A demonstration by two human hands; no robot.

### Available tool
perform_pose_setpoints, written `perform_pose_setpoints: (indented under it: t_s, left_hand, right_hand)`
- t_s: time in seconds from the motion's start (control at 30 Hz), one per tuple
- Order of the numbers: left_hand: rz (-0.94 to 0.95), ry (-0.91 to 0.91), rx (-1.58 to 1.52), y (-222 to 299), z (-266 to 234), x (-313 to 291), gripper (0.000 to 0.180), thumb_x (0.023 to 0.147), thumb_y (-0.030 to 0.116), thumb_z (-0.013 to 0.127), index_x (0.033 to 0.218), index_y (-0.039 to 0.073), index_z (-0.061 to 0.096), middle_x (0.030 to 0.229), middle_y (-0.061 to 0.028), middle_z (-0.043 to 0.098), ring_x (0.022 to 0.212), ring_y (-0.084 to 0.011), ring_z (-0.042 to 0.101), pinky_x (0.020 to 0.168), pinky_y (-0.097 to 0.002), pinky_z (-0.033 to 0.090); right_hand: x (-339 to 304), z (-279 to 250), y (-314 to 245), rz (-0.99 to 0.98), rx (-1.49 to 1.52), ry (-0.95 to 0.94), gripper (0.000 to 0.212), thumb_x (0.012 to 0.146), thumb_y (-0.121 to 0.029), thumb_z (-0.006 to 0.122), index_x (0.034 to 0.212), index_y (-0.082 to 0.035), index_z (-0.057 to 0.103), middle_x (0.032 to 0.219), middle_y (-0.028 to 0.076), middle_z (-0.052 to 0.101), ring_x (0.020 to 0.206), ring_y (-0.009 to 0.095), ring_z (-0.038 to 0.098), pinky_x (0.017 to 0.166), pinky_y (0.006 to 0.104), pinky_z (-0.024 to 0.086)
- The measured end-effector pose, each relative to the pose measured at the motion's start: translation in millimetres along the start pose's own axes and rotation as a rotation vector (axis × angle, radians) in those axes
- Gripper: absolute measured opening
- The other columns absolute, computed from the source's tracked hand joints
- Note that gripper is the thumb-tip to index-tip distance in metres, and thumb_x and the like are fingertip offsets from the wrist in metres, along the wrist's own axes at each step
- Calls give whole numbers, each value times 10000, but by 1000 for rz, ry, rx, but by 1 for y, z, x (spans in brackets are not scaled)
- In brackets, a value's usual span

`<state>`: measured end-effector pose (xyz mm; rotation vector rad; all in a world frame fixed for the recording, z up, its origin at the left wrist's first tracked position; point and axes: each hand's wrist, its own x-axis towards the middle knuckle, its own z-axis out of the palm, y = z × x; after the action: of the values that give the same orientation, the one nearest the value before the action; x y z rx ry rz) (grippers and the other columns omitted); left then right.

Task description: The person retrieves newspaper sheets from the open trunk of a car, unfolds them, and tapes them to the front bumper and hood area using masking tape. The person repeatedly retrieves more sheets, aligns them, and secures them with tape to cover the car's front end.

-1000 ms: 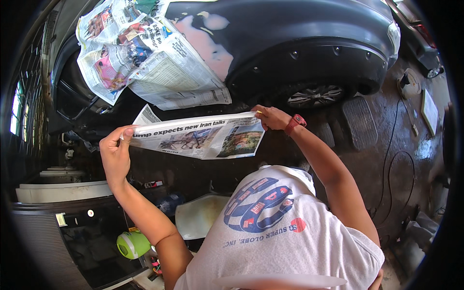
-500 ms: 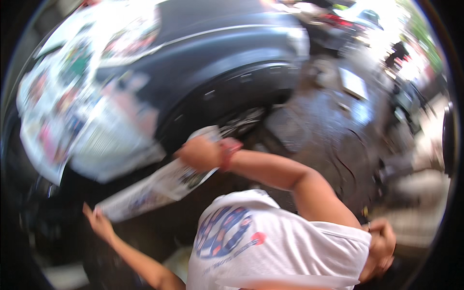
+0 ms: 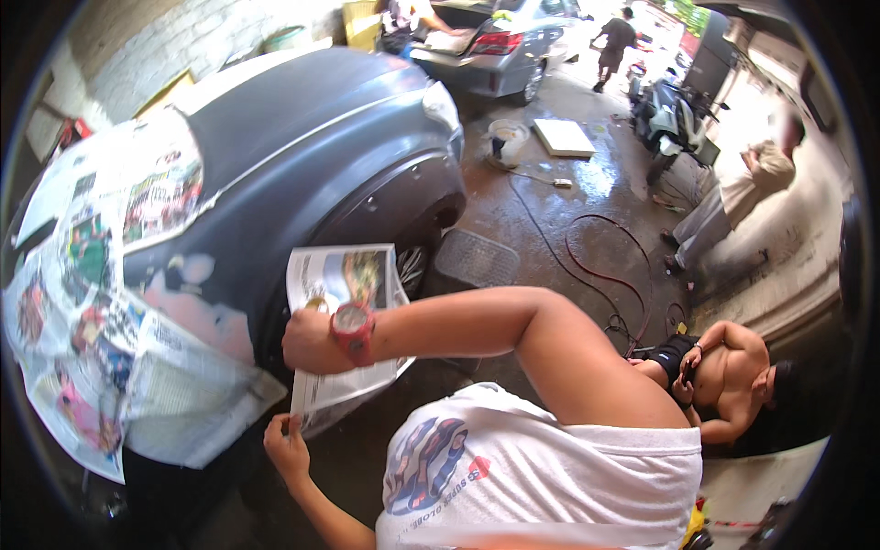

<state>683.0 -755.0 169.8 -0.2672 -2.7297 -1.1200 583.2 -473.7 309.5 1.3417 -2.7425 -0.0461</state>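
Newspaper (image 3: 323, 272) beside car (image 3: 270, 197), at both hands. Left hand (image 3: 288, 451): fingers pinching lower corner. Right hand (image 3: 310, 342): fingers curled at sheet, mostly hidden; cannot tell if grasping. Probably light, limp, easily torn; best held by opposite edges.

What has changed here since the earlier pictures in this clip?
The view has swung right. The newspaper sheet, stretched sideways a second ago, is now turned steeply, with the right hand on it, above the left hand at its lower corner in the picture. No letting go is visible. The newspapers draped on the dark car stayed put.
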Motion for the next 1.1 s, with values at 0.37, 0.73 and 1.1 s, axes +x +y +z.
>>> perform_pose_setpoints:
  t_s: [0.37, 0.73, 1.1]
  left_hand:
    - [177, 206, -13, 46, -15, 17, 566, 1028, 455, 766, 1408, 39, 710, 1293, -188, 736, 1204, -405, 704, 1044, -469, 545]
    - [49, 242, -40, 61, -33, -4, 183, 968, 152, 803, 1107, 43, 851, 869, -145, 724, 841, -358, 716, 759, -459, 560]
    - [76, 175, -10, 56, -47, -34, 194, 960, 187, 819, 1044, 12, 834, 855, -131, 720, 824, -354, 702, 754, -445, 547]
  right_hand:
    - [19, -27, -23, -38, 10, -120, 157, 860, -141, 741, 956, -20, 772, 793, 145, 793, 786, 341, 822, 674, 488, 647]
    - [12, -18, 25, -45, 85, -202, 664, 1079, -267, 660, 1665, -41, 446, 1095, 196, 816, 1030, 366, 801, 906, 508, 599]
    - [25, -9, 15, -19, 146, -218, 260, 1098, -284, 650, 1276, -97, 682, 937, 180, 805, 961, 406, 790, 851, 541, 581]
